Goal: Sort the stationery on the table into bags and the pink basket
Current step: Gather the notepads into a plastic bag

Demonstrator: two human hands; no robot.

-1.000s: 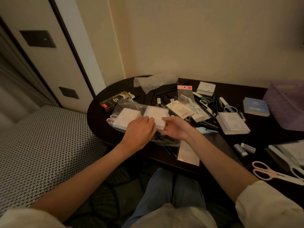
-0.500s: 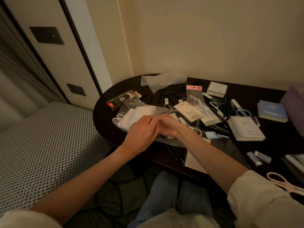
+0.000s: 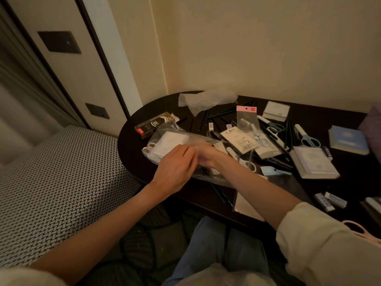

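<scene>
Stationery: scattered over a dark, round-ended table (image 3: 134, 145) of smooth finish, set against a cream wall.

Pink basket (image 3: 373, 129): far right, cut off by the frame edge and blurred; only a mauve corner shows.

Clear plastic bag (image 3: 175, 129): crinkled film, at the table's near left edge, holding white square pads (image 3: 171, 141); its mouth is hidden under both hands. Left hand (image 3: 175, 168): fingers curled, pinching the bag film. Right hand (image 3: 208, 159): mostly hidden behind the left and motion-blurred; whether its fingers grip cannot be told.

Notepad block (image 3: 315, 164): thick, white, rectangular, right of centre. Blue booklet (image 3: 348, 139): flat, beyond it. Hang-tab packet (image 3: 247, 122): clear sleeve, pink header. Crumpled clear wrapper (image 3: 206, 100): far edge. Black-and-gold box (image 3: 154, 124): glossy, just behind the bag. Blue-handled scissors (image 3: 309, 139): partly overlapped by clutter. Two white erasers (image 3: 329, 200): side by side, near right. Pink scissors (image 3: 360, 230): handles only, rest cut off.
</scene>
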